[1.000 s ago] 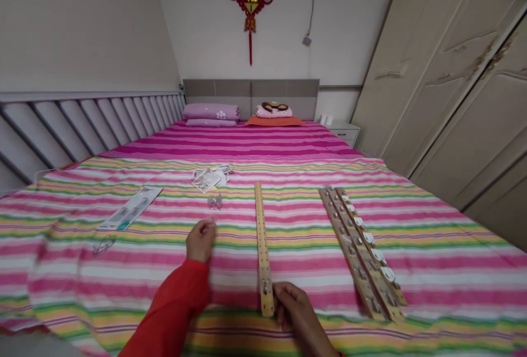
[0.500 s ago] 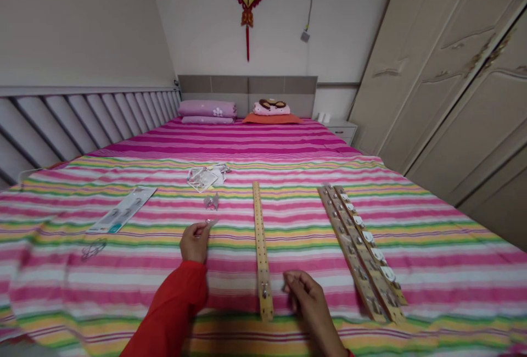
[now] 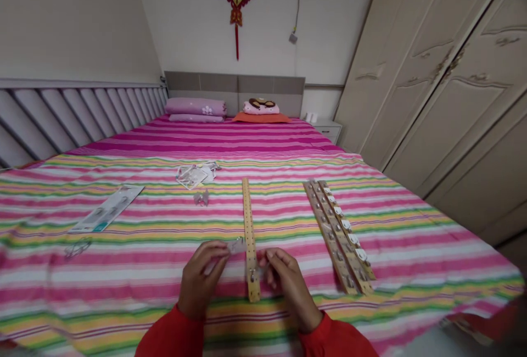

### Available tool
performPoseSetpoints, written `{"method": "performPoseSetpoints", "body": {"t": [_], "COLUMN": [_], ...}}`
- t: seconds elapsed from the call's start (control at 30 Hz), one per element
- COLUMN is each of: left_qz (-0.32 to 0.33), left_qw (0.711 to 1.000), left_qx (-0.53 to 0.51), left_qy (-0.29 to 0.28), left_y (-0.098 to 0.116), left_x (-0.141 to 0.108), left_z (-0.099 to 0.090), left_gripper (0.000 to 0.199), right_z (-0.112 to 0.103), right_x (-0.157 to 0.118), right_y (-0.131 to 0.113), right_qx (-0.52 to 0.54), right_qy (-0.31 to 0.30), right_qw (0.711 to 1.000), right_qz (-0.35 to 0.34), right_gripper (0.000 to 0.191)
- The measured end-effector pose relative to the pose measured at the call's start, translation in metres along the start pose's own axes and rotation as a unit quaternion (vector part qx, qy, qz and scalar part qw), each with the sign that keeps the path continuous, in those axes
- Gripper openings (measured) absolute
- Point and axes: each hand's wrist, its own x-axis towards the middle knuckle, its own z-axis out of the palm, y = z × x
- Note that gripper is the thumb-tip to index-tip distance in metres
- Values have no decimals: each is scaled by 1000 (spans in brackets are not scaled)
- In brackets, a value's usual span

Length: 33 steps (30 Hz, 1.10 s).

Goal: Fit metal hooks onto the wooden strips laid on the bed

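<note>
My left hand (image 3: pixel 203 273) pinches a small clear plastic piece with a shiny metal bit (image 3: pixel 236 245) at its upper edge, held just left of a narrow wooden strip (image 3: pixel 247 214). The strip lies lengthwise on the bed and has rows of small holes. Near its close end sits a small metal fitting (image 3: pixel 252 275). My right hand (image 3: pixel 285 274) is closed just right of that fitting, thumb and fingers together. A blurred translucent bit shows by its fingertips, too unclear to name.
To the right lie several similar strips (image 3: pixel 338 236) carrying metal pieces and white round pieces. On the left are a flat clear package (image 3: pixel 107 208) and a thin wire loop (image 3: pixel 77 247). Beyond sit a pile of small packets (image 3: pixel 197 174) and another clear piece (image 3: pixel 201 197). Striped cloth covers the bed.
My left hand has picked up the small clear piece and brought it right, beside the strip. My right hand has moved left to the strip's near end. The view has shifted right.
</note>
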Motion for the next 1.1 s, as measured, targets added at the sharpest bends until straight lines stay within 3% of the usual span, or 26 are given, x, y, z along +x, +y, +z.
{"method": "performPoseSetpoints", "body": {"t": [0.07, 0.13, 0.17, 0.23, 0.3, 0.37, 0.57, 0.67, 0.8, 0.87, 1.03, 1.1], "left_qz": [-61, -200, -290, -450, -544, -583, -606, -603, -598, -592, -526, -506], "left_qw": [995, 953, 905, 772, 660, 605, 528, 526, 556, 588, 714, 750], "left_qx": [-76, -213, -289, -412, -473, -498, -581, -593, -573, -549, -462, -425], "left_qy": [27, 84, 120, 180, 211, 215, 130, 92, 71, 56, -8, -11], "left_y": [11, 20, 24, 32, 39, 46, 57, 55, 51, 51, 51, 51], "left_x": [-6, -10, -11, -13, -13, -14, -19, -24, -29, -30, -29, -28], "left_z": [6, 14, 18, 25, 29, 31, 39, 43, 47, 47, 45, 44], "left_gripper": [8, 9, 10, 17, 26, 30, 18, 11, 32, 38, 40, 46], "right_z": [5, 9, 10, 12, 14, 15, 17, 18, 20, 20, 21, 22], "right_x": [-2, -5, -6, -10, -14, -19, -28, -27, -23, -21, -16, -14], "right_y": [-4, -8, -9, -12, -14, -15, -18, -23, -25, -23, -19, -18], "right_qx": [31, 52, 56, 56, 51, 47, 14, -14, -25, -15, 28, 42], "right_qy": [-2, -2, -2, -8, -16, -24, -34, -25, -23, -24, -4, 5], "right_qw": [1000, 999, 998, 998, 998, 998, 999, 998, 995, 996, 999, 999], "right_qz": [-4, -11, -15, -23, -26, -16, 7, -56, -97, -81, -27, -11], "right_gripper": [44, 44, 44, 42, 41, 42, 43, 37, 30, 29, 34, 36]}}
